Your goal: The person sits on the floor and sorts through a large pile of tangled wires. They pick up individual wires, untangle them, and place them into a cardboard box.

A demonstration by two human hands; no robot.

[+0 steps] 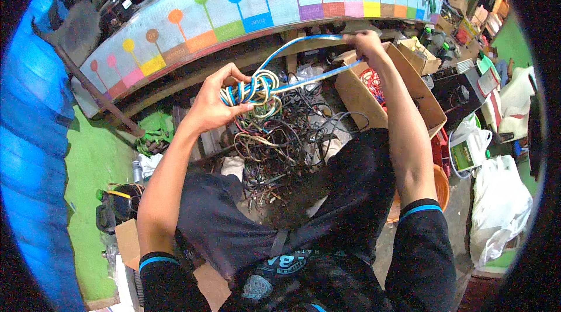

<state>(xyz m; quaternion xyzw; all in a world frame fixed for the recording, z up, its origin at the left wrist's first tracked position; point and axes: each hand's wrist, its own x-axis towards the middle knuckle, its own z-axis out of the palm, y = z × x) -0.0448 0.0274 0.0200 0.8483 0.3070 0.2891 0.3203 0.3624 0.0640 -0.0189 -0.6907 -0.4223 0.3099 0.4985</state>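
Between the thumb and fingers of my left hand [215, 99] is a wound bundle of blue and white cable [254, 90]. Two lengths of the same cable [302, 44] stretch from the bundle across to my right hand [367, 47], whose fingers are closed around them and slightly blurred. My right hand is raised over the far left side of a cardboard box [416, 79]. Red and pink coiled wire [371, 80] lies inside that box, partly hidden by my right forearm. Under the bundle, on the floor between my legs, spreads a tangled heap of mostly dark cables [289, 136].
A low table edge with a colourful printed cover [280, 1] curves across the front. To the right stand a smaller carton [418, 55], a white jug [466, 147], a white plastic bag [499, 211] and an orange basin [442, 189]. A blue sheet [33, 136] hangs at the left.
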